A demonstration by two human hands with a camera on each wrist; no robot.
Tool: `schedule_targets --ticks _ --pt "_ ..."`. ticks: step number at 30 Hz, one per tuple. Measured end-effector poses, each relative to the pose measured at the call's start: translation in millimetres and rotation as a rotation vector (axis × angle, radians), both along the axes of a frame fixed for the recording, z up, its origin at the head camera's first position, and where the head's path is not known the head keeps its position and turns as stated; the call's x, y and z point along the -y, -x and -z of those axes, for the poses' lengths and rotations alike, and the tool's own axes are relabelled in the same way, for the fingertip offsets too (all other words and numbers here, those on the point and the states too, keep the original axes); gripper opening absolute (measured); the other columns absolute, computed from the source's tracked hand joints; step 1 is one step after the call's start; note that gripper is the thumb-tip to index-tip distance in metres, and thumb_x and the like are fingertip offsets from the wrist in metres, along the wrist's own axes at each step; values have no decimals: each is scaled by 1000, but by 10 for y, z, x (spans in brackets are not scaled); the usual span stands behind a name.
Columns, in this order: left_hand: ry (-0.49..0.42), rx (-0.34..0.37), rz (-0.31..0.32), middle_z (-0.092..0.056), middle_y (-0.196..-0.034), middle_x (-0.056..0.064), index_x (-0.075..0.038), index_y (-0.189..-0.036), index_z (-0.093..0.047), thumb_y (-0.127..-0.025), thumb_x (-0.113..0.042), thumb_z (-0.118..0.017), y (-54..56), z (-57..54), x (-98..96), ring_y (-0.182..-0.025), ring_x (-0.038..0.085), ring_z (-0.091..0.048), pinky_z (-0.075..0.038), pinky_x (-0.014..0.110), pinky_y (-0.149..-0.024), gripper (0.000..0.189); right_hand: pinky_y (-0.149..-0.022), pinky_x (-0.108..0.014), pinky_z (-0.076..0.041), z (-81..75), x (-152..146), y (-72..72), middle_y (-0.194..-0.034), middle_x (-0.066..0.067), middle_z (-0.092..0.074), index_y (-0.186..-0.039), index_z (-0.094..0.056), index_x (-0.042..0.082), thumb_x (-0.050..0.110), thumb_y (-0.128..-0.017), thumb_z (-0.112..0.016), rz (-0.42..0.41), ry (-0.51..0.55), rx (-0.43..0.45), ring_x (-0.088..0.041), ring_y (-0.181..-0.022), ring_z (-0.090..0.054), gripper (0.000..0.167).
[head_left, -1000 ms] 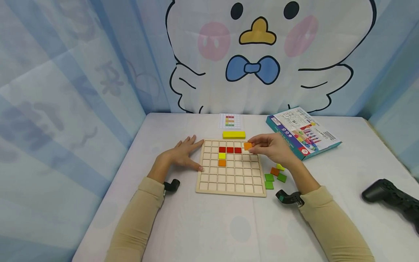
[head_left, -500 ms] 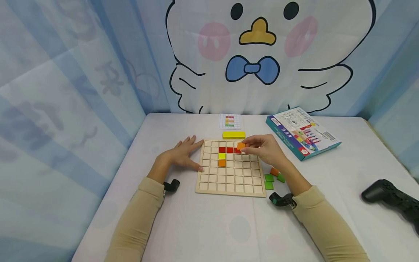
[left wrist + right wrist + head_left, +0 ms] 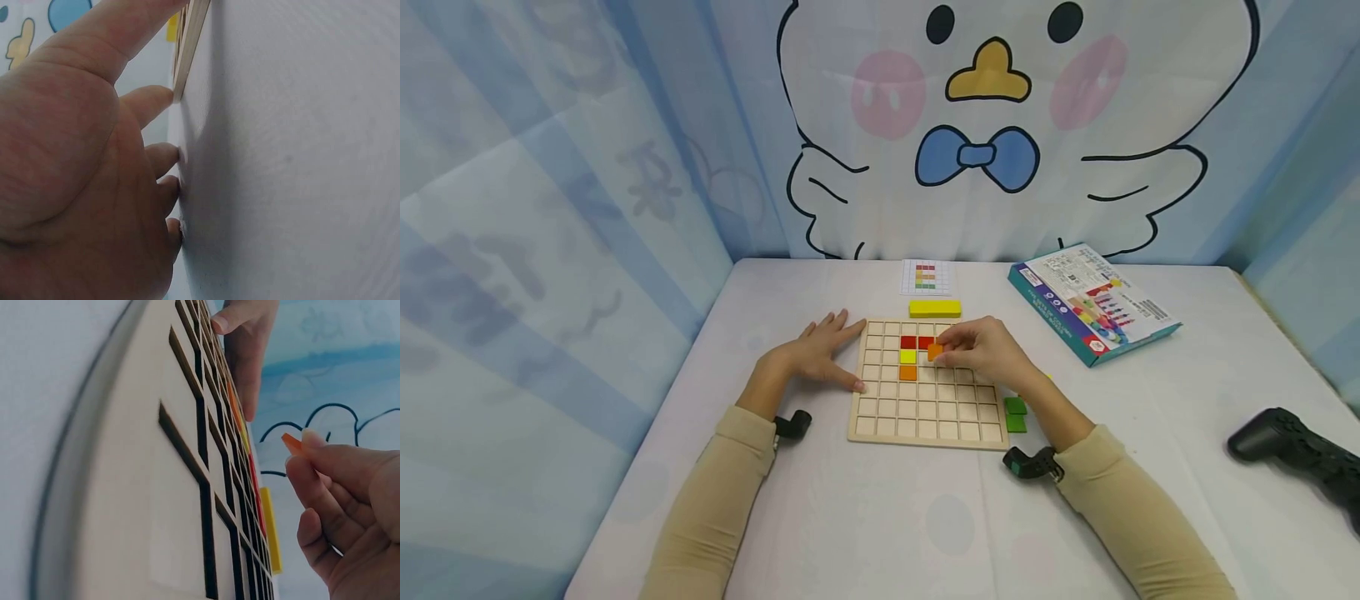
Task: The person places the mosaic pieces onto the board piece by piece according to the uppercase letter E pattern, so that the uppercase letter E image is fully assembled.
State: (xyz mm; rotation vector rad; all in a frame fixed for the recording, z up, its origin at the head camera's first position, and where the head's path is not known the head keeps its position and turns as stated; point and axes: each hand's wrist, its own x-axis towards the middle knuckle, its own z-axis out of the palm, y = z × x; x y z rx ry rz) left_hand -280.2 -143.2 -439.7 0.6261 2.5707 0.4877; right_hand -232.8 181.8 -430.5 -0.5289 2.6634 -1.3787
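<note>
A wooden grid board (image 3: 928, 411) lies on the table. Red tiles (image 3: 909, 342), a yellow tile (image 3: 908, 357) and an orange tile (image 3: 907, 372) sit in its cells. Between thumb and index finger my right hand (image 3: 988, 348) pinches another orange tile (image 3: 935, 352), held above the board just below the red row; the right wrist view shows this tile (image 3: 292, 444) apart from the grid. My left hand (image 3: 817, 352) rests at the board's left edge, fingers spread, thumb and index touching the frame. In the left wrist view the left hand (image 3: 81, 150) has its fingertips down on the table.
Green tiles (image 3: 1016, 414) lie right of the board; others there are mostly hidden by my right forearm. Behind the board are a yellow block (image 3: 935, 309) and a card with a coloured pattern (image 3: 927, 277). A box (image 3: 1093, 304) and a black game controller (image 3: 1296, 450) lie to the right.
My right hand has carried the orange tile leftward and nearer to me, from the board's top right corner to just below the red row. My left hand has stayed still.
</note>
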Motion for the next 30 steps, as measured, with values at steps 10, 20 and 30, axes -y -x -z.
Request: schedule_targets --ticks 10,20,30 --pt "7 13 3 8 -176 11 -30 -169 -12 -77 -68 -81 10 4 9 -163 30 12 8 54 -131 120 -65 -22 -49 83 85 -4 -85 -2 -73 -105 -81 5 16 -87 -85 -86 -41 -2 -21 -76 -59 21" --pt "6 8 3 7 -176 12 -30 -169 -13 -77 -68 -81 23 20 6 -163 31 12 8 54 -131 120 -64 -23 -42 85 118 -25 -82 -2 -67 -103 -81 9 19 -87 -86 -105 -89 2 -21 -77 -55 19" --pt "5 11 1 7 -176 11 -31 -169 -12 -76 -67 -82 17 12 6 -163 31 12 8 54 -131 121 -62 -22 -41 149 115 -5 -76 0 -63 -98 -81 10 18 -87 -86 -125 -102 -7 -17 -72 -55 15"
